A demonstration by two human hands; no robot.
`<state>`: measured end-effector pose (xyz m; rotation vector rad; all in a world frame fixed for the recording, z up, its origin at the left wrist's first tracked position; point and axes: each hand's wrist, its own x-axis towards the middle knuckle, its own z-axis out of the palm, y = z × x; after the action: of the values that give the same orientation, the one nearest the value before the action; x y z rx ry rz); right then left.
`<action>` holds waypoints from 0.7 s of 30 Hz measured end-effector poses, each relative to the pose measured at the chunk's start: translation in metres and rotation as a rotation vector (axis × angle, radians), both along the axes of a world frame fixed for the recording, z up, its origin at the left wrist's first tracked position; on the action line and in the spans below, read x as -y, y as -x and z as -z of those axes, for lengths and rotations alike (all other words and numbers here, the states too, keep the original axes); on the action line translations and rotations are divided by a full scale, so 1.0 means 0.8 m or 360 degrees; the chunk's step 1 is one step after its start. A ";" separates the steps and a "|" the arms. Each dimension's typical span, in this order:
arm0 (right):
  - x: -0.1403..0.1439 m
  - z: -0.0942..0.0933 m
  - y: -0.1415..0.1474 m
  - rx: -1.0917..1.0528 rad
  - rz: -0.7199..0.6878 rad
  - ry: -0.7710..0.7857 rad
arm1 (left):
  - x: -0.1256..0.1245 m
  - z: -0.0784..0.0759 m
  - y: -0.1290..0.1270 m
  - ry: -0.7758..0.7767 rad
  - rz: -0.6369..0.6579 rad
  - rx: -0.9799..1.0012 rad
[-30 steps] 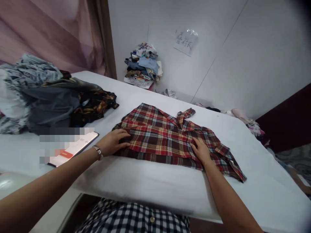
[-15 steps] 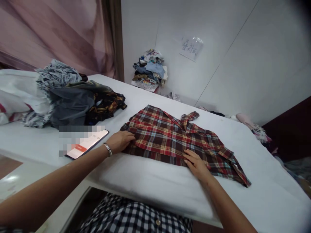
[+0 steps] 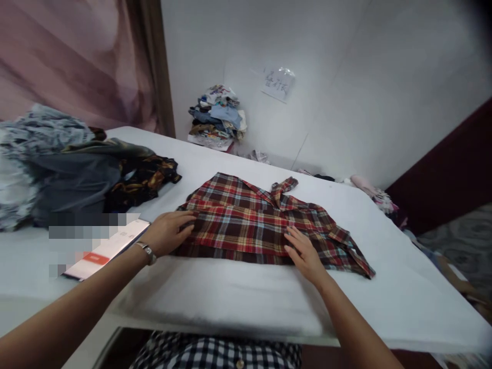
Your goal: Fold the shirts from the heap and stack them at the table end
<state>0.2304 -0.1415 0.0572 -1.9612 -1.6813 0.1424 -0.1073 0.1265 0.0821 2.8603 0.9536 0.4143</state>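
Our left hand [image 3: 166,236] and right hand [image 3: 305,253] lie flat, fingers spread and gripping nothing, on the plaid shirt [image 3: 261,225] spread over the white surface [image 3: 246,297]. Uneven pressure could bunch the cloth, or drag it toward the near edge.

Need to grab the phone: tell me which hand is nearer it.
Left. The left hand rests on the shirt's near-left edge, just beside the phone; the right hand lies farther across the shirt.

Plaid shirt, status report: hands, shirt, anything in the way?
Left hand and right hand both flat and open on plaid shirt. Shirt partly folded on white table. Phone beside left wrist, clear of shirt.
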 end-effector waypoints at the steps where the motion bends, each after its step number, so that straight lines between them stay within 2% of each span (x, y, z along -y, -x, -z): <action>1: -0.005 0.001 0.001 0.0047 0.0022 0.0064 | -0.003 -0.005 -0.012 -0.0047 0.0044 0.0077; 3: -0.014 0.007 0.005 0.0124 0.0026 0.0281 | -0.008 -0.008 -0.041 -0.0118 0.0112 0.0157; 6: -0.018 0.019 0.011 0.0171 0.0013 0.0489 | -0.019 0.010 -0.075 -0.0149 0.0075 0.0049; 10: -0.012 0.020 0.007 -0.0011 -0.0026 0.0484 | -0.038 0.052 -0.089 0.0014 -0.0009 -0.0219; 13: -0.023 0.007 -0.015 -0.0246 0.0050 0.0246 | -0.045 0.067 -0.085 0.0015 0.0006 -0.0262; 16: -0.063 -0.013 -0.052 -0.0312 0.0206 -0.0173 | -0.043 0.066 -0.083 0.0008 -0.0026 -0.0351; 17: -0.082 -0.019 -0.066 -0.0314 0.0263 -0.0244 | -0.043 0.065 -0.084 0.0011 -0.0041 -0.0368; 18: -0.104 -0.026 -0.079 -0.0317 0.0338 -0.0239 | -0.042 0.065 -0.084 0.0011 -0.0054 -0.0364; 21: -0.172 -0.042 -0.108 -0.0316 0.0593 0.0068 | -0.044 0.067 -0.083 0.0011 0.0013 -0.0224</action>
<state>0.3168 -0.0037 0.0909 -2.1748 -1.1762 0.2259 -0.0409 0.1619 0.0282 2.9185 0.9627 0.2105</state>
